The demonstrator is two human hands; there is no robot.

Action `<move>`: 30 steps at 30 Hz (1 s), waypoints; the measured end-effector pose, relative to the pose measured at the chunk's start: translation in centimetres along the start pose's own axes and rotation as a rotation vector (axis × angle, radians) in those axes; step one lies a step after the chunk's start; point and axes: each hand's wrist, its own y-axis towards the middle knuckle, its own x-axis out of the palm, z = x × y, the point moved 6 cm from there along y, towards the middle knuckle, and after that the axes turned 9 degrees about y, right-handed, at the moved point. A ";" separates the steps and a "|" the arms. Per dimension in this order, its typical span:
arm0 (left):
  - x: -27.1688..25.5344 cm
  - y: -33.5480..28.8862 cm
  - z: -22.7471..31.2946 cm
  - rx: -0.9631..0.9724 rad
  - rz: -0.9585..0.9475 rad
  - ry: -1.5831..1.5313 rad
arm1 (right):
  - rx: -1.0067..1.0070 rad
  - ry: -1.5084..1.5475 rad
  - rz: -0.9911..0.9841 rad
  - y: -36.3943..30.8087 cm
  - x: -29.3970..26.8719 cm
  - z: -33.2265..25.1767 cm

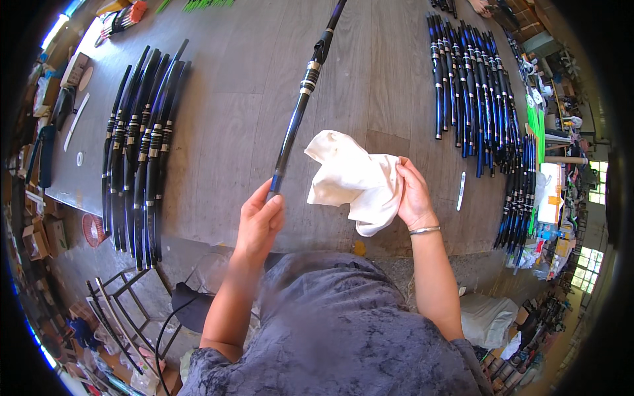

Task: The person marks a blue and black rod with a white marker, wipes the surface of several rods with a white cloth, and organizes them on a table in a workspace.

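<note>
My left hand (pixel 262 214) is closed round the lower end of a dark fishing rod (pixel 293 125), which slants up and away over the table to the top edge of the view. Silver rings and a black reel seat show partway along the rod. In my right hand (pixel 415 196) is a crumpled white cloth (pixel 356 181), gripped at its right side, with its loose folds spreading toward the rod. Cloth and rod are apart. A metal bangle circles my right wrist.
On the grey wood-look table (pixel 231 132), a bundle of dark rods (pixel 142 152) lies at the left. More blue-black rods (pixel 472 86) are laid in rows at the right, near a white marker-like stick (pixel 461 191). A roll of tape (pixel 80 158) sits far left. A metal-framed stool (pixel 129 297) stands below the table edge.
</note>
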 end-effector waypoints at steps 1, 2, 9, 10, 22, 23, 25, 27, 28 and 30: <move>-0.2 0.0 -0.1 -0.001 0.002 -0.004 | -0.028 -0.077 0.032 0.1 -0.3 -0.4; -0.4 0.0 -0.3 -0.001 0.003 -0.002 | -0.056 -0.155 0.063 0.2 -0.5 -0.9; -1.7 0.0 -0.6 0.001 0.040 0.016 | -0.213 -0.736 0.232 0.4 -4.4 -3.2; -1.9 0.0 -0.7 0.008 0.035 0.015 | -0.237 -0.924 0.286 0.4 -4.7 -3.4; 0.2 0.6 -0.3 -0.059 0.023 0.043 | -0.043 -1.490 0.064 9.0 2.5 0.3; 0.7 0.5 -0.2 -0.064 0.014 0.025 | 0.018 -1.463 -0.005 9.2 2.3 0.8; 1.4 0.4 -0.2 -0.075 -0.032 -0.024 | -0.360 -1.196 -0.140 7.8 3.8 0.3; 2.0 0.3 -0.4 -0.078 -0.093 -0.088 | -0.426 -0.716 -0.216 6.0 4.9 -0.2; 2.2 0.4 -0.5 -0.072 -0.112 -0.091 | -0.416 -0.504 -0.244 4.9 5.3 -0.7; 2.3 0.6 -0.8 -0.049 -0.105 -0.076 | -0.227 -0.190 -0.291 3.0 7.2 -1.1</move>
